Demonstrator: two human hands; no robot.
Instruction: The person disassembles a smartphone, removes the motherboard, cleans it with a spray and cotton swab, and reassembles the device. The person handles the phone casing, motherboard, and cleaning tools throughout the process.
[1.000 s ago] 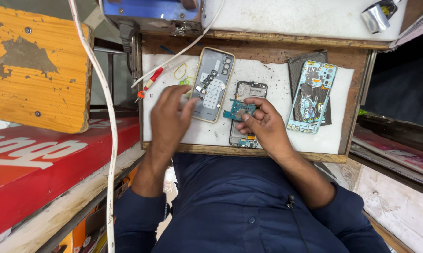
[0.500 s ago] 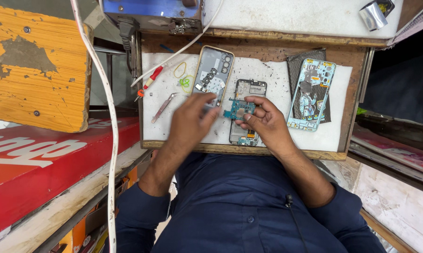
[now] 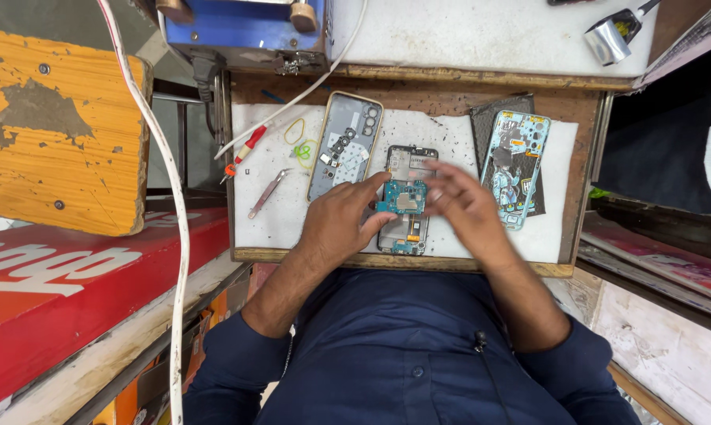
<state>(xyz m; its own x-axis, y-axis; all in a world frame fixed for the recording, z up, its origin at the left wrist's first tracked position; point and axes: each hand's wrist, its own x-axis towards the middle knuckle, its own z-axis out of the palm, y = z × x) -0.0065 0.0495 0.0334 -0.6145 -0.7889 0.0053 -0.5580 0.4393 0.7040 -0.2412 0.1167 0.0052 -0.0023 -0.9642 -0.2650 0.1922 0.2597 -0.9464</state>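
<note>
Left hand (image 3: pixel 340 220) now shifted over from the loose back cover (image 3: pixel 344 145), fingertips pinching the teal circuit board (image 3: pixel 403 197) above the opened phone frame (image 3: pixel 407 201). Right hand (image 3: pixel 466 205) blurred just beside, fingers spread, gripping nothing. Board apparently lifted free.

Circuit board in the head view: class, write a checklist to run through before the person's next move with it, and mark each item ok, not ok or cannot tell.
1. Circuit board pinched at its edge by the left hand: ok.
2. Open phone frame lies flat on the white mat under the board: ok.
3. Right hand steady beside the board: cannot tell, it is blurred.
4. Tweezers and red screwdriver lie apart from the hands, left of them: ok.
5. Back cover and light blue frame lie apart from the open phone frame: ok.
6. Board free of cables: cannot tell, too small.
</note>
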